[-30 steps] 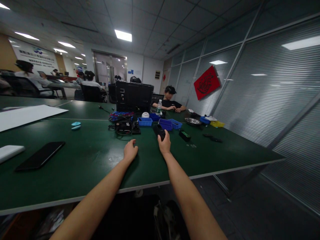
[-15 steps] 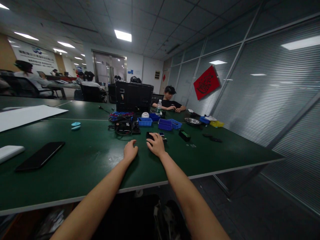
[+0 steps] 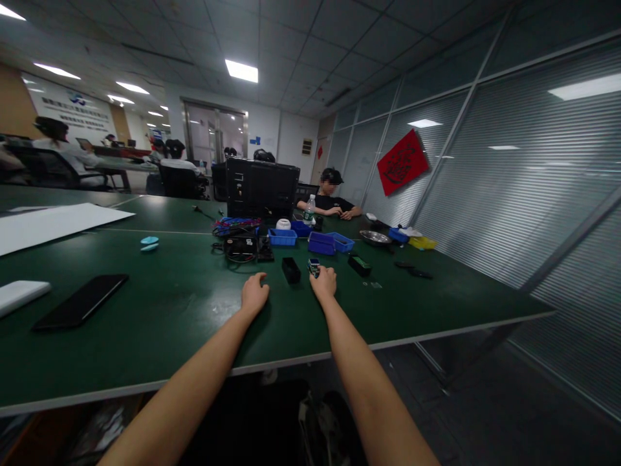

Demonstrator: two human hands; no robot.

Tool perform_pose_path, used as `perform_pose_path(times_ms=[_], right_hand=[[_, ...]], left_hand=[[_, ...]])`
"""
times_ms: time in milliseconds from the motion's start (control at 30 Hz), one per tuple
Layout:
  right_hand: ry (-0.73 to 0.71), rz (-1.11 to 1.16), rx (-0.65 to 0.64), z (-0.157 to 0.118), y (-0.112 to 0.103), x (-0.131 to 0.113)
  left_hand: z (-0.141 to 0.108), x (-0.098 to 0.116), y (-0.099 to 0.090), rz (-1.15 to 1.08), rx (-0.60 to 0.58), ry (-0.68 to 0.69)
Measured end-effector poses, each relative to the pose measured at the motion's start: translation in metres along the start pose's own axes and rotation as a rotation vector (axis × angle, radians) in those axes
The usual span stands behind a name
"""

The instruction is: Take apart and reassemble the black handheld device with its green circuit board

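On the green table (image 3: pixel 179 301), my left hand (image 3: pixel 255 292) rests with loosely bent fingers and the thumb held apart, nothing visible in it. To its right stands an open-topped black box (image 3: pixel 291 270), touched by neither hand. My right hand (image 3: pixel 324 283) is closed around the near end of a small electronic module (image 3: pixel 314 264) that looks like a circuit board with a small screen; the fingers cover part of it. Farther right lies another black box (image 3: pixel 359 264) with a green board showing in its top.
Behind the hands are blue bins (image 3: pixel 282 237), a baseball (image 3: pixel 283 224), a cable pile (image 3: pixel 237 226) and a monitor (image 3: pixel 262 188). A metal dish (image 3: pixel 375 237) is back right. A black phone-like slab (image 3: pixel 82 301) lies left. Another person (image 3: pixel 330 197) sits across the table.
My right hand has moved right, off the black box and onto the small electronic module. The black box is now uncovered. My left hand stays in place.
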State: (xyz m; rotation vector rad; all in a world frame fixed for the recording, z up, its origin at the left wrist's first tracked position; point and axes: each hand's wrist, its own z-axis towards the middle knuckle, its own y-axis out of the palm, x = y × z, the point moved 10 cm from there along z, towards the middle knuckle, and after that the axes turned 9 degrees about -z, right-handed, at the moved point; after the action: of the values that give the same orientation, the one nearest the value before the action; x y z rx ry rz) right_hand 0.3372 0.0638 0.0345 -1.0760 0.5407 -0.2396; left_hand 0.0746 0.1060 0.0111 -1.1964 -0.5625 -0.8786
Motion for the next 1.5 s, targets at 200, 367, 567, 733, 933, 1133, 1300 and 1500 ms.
perform_pose_path(times_ms=[200,367,567,733,933,1133,1300,1500], right_hand=[[0.098,0.065,-0.030,0.006,0.006,0.015],[0.182,0.028,0.034,0.006,-0.006,0.029],[0.154,-0.009,0.026,0.005,-0.001,0.028],[0.160,0.078,0.038,0.011,0.002,0.028],[0.186,0.230,-0.017,0.015,0.008,0.031],[0.138,0.127,0.193,0.004,-0.023,0.025],[-0.311,0.160,0.219,-0.015,-0.027,-0.040],[-0.616,0.111,0.118,-0.039,-0.003,-0.089]], left_hand=[[-0.001,0.001,-0.002,0.012,0.002,0.011],[-0.001,0.000,-0.001,0.000,0.007,0.022],[0.000,0.000,0.000,0.006,0.007,0.025],[0.001,0.000,0.001,0.025,-0.001,0.029],[0.000,0.000,0.000,0.021,-0.005,0.019],[-0.001,0.002,0.000,0.026,-0.012,0.021],[-0.002,0.006,-0.002,0.029,-0.016,0.026],[-0.003,0.006,-0.001,0.045,-0.020,0.030]])
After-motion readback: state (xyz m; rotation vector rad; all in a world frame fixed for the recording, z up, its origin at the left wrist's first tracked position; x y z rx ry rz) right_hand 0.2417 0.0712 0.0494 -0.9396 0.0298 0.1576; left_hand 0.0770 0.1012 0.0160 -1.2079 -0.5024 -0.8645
